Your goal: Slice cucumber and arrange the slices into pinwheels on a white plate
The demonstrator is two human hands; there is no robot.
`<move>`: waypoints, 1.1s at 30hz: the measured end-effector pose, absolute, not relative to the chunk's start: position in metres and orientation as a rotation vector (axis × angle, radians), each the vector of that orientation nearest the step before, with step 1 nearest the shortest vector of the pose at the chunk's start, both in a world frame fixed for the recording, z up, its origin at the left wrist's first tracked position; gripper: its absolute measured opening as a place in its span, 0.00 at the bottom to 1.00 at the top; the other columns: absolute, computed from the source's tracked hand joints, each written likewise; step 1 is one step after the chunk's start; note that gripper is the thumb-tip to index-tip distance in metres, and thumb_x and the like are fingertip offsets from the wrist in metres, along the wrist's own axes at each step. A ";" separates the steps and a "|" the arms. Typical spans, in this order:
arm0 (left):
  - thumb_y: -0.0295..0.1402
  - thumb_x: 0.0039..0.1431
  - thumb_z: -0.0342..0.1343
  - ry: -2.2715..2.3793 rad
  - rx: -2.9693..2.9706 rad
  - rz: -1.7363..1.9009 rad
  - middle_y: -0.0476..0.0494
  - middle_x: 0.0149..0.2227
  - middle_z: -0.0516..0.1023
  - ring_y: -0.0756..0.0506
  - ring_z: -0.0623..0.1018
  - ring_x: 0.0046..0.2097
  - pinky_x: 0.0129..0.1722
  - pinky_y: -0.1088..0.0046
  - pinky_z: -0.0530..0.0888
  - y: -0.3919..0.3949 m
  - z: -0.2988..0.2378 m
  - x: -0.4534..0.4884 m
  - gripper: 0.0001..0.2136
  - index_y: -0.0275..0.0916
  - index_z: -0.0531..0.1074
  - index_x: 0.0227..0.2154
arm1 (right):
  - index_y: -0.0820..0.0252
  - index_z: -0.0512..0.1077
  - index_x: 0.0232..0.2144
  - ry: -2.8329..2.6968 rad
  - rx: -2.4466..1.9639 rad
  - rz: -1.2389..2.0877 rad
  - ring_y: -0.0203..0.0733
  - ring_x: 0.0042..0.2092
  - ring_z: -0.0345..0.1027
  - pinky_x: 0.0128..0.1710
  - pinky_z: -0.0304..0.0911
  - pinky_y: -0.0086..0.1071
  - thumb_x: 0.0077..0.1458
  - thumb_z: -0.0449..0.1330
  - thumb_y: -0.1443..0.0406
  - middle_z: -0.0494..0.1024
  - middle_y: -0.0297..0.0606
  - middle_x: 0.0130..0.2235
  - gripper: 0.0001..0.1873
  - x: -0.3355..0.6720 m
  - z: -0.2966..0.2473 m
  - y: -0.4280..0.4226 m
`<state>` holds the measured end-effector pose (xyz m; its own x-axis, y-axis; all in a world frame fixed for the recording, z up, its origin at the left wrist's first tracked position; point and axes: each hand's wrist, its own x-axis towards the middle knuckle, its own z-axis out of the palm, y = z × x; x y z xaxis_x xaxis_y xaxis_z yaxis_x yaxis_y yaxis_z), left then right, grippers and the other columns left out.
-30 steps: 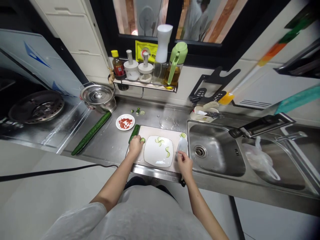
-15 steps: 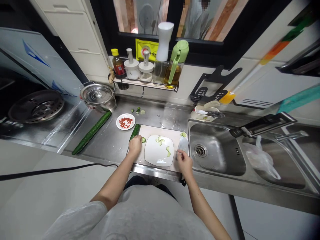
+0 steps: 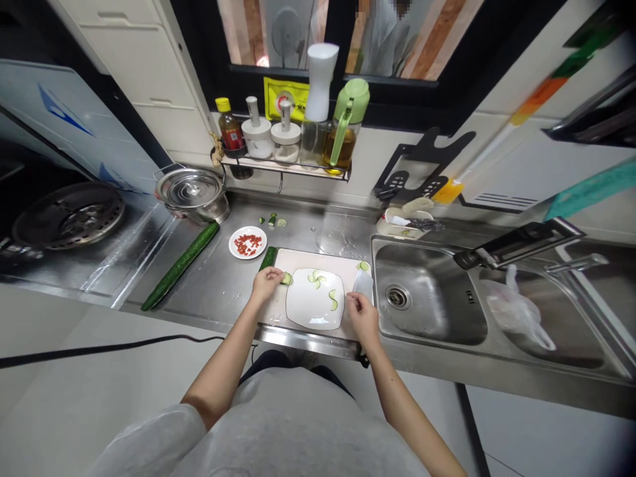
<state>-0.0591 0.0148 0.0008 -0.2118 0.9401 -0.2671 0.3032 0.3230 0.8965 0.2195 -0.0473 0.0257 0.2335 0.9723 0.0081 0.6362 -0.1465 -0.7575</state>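
Note:
A white square plate [image 3: 309, 311] with a few cucumber slices [image 3: 316, 279] lies on a pale cutting board [image 3: 303, 260]. My left hand [image 3: 265, 283] rests at the board's left edge, fingers pinched on a cucumber slice [image 3: 287, 279], just below a cut cucumber piece [image 3: 269, 258]. My right hand [image 3: 362, 318] is curled at the board's right edge, beside a knife blade [image 3: 363, 285] that lies flat there; whether it grips the handle is hidden.
A whole cucumber [image 3: 181, 265] and a small dish of red bits [image 3: 247, 243] lie to the left, near a lidded steel pot [image 3: 192, 192]. A sink [image 3: 427, 301] holds a plastic bag [image 3: 517, 315]. Bottles stand on a rack [image 3: 288, 142].
My left hand has lifted slightly off the cucumber piece and now pinches a slice beside the plate. My right hand has shifted a little left along the board's edge.

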 end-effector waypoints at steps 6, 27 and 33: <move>0.36 0.53 0.56 1.841 1.283 0.752 0.49 0.26 0.75 0.51 0.73 0.30 0.33 0.76 0.68 0.019 0.004 -0.063 0.07 0.38 0.72 0.31 | 0.61 0.75 0.34 -1.536 -1.739 0.716 0.37 0.27 0.62 0.30 0.57 0.29 0.54 0.50 0.54 0.72 0.34 0.24 0.20 0.192 0.043 -0.029; 0.28 0.57 0.51 1.991 1.499 0.679 0.47 0.32 0.77 0.49 0.72 0.32 0.34 0.73 0.64 0.018 0.001 -0.060 0.05 0.40 0.71 0.33 | 0.61 0.75 0.34 -1.590 -1.747 0.748 0.38 0.26 0.62 0.29 0.55 0.29 0.54 0.50 0.53 0.70 0.33 0.22 0.21 0.198 0.031 -0.040; 0.29 0.56 0.52 2.012 1.471 0.728 0.46 0.36 0.77 0.47 0.74 0.37 0.38 0.73 0.64 0.017 0.005 -0.064 0.03 0.41 0.70 0.32 | 0.61 0.75 0.34 -1.594 -1.747 0.759 0.38 0.27 0.63 0.30 0.55 0.29 0.54 0.50 0.54 0.70 0.34 0.22 0.20 0.196 0.033 -0.039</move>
